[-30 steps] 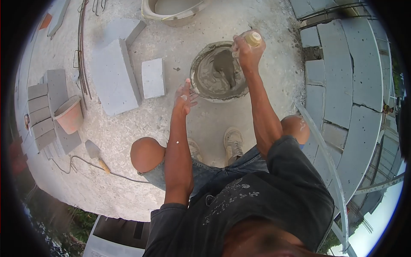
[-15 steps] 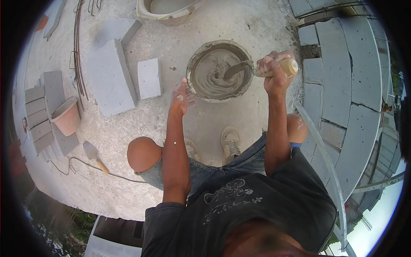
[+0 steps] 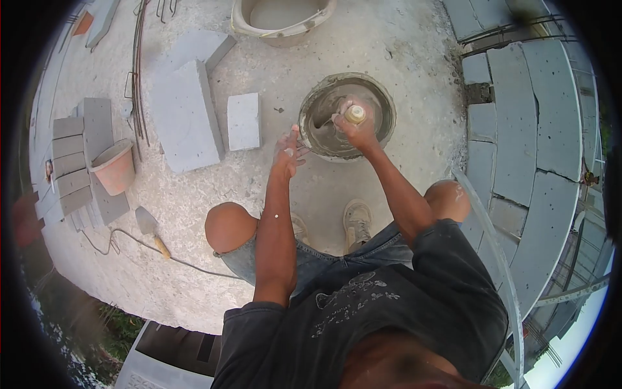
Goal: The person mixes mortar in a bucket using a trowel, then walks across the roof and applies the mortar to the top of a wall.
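Still wet: mortar worked at the pan's edge

Crouched on the concrete slab (image 3: 389, 45), a person clamps the right hand (image 3: 357, 129) around a trowel handle (image 3: 354, 115), blade sunk in grey mortar (image 3: 324, 120). The left hand (image 3: 287, 153) hovers open beside the round pan (image 3: 382, 97), holding nothing. With nothing bracing the pan, a hard stroke could tip it or slop mortar over the rim. The mix looks smooth, wet and glossy.

Grey mortar fills the grey-rimmed bowl (image 3: 346, 117) at twelve o'clock; pale grey blocks (image 3: 188, 117) at ten; terracotta-pink pot (image 3: 115, 166) at nine.
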The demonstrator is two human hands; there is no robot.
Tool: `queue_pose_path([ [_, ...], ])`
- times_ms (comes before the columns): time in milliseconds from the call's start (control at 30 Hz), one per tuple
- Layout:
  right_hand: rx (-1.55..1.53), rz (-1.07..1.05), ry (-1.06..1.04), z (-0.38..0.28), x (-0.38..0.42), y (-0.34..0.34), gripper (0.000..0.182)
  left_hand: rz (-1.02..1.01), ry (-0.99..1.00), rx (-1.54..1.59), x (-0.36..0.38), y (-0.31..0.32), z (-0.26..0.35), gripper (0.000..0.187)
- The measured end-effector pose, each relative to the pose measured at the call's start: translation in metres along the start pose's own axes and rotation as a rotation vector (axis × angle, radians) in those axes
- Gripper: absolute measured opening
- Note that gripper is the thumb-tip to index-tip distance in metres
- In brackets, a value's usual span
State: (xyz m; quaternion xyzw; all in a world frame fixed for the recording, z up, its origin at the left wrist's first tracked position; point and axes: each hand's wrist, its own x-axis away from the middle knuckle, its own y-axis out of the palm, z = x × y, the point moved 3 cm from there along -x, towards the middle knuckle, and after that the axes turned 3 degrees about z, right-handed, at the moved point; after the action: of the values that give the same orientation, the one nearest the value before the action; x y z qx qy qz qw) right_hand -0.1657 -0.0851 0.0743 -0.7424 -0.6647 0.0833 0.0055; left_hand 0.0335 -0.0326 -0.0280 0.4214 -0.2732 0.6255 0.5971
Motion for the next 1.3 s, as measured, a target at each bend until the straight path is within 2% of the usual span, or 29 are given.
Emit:
queue_pose_path([
  [67,0.013,-0.19,0.036,-0.008,0.004,-0.013,0.02,0.016,0.03,0.007,-0.006,-0.002,0.005,0.071],
  [100,-0.053,-0.163,0.15,-0.026,-0.005,-0.025,0.017,0.013,0.028,0.014,-0.006,-0.004,0.0,0.071],
  [133,-0.09,-0.103,0.151,-0.046,-0.01,-0.04,0.016,0.002,0.031,0.022,-0.006,-0.005,-0.006,0.071],
  [233,-0.245,0.072,-0.036,-0.1,-0.039,-0.074,0.014,-0.027,0.008,0.039,-0.015,-0.006,-0.01,0.07],
  [333,-0.25,0.163,0.024,-0.071,-0.028,-0.073,0.013,-0.019,-0.016,0.04,-0.008,-0.003,-0.005,0.071],
  [367,-0.107,0.212,0.106,-0.051,-0.022,-0.058,0.013,-0.028,-0.021,0.039,-0.008,-0.004,-0.006,0.071],
  [433,0.127,0.268,0.086,0.003,-0.028,-0.031,0.014,-0.049,-0.027,0.039,-0.019,-0.007,-0.01,0.071],
  [533,0.042,0.334,0.006,-0.015,-0.061,-0.013,0.016,0.004,-0.007,0.037,-0.009,-0.003,-0.004,0.07],
  [633,-0.089,0.363,-0.187,-0.064,-0.057,-0.016,0.017,-0.039,0.033,0.076,-0.013,-0.007,-0.014,0.071],
  [733,-0.1,0.479,-0.083,-0.028,-0.01,-0.027,0.017,0.002,-0.021,0.049,-0.013,-0.005,-0.01,0.073],
  [800,0.002,0.474,0.017,0.01,0.027,-0.042,0.017,-0.028,-0.013,0.028,-0.008,-0.004,-0.006,0.072],
  [900,-0.107,0.46,0.087,-0.032,0.022,-0.053,0.017,-0.032,-0.003,0.038,-0.004,-0.001,0.005,0.071],
  [1000,-0.448,0.403,-0.092,-0.093,-0.002,-0.068,0.017,-0.042,-0.017,0.058,-0.015,-0.006,-0.009,0.073],
  [1067,-0.323,0.327,-0.027,-0.105,-0.004,-0.069,0.015,-0.046,-0.038,0.058,-0.017,-0.009,-0.015,0.073],
  [1100,-0.141,0.318,0.054,-0.091,-0.005,-0.061,0.014,-0.042,-0.05,0.058,-0.019,-0.009,-0.017,0.073],
  [1133,0.04,0.31,0.126,-0.056,-0.005,-0.052,0.013,-0.04,-0.053,0.059,-0.021,-0.007,-0.013,0.073],
  [1167,0.135,0.301,0.032,0.005,-0.01,-0.052,0.014,-0.046,-0.051,0.061,-0.019,-0.003,-0.011,0.073],
  [1267,0.049,0.339,0.104,0.005,-0.055,-0.024,0.015,-0.044,-0.027,0.045,-0.019,-0.006,0.0,0.072],
  [1300,-0.048,0.349,0.031,-0.014,-0.062,-0.021,0.016,-0.049,-0.017,0.047,-0.02,-0.005,0.004,0.073],
])
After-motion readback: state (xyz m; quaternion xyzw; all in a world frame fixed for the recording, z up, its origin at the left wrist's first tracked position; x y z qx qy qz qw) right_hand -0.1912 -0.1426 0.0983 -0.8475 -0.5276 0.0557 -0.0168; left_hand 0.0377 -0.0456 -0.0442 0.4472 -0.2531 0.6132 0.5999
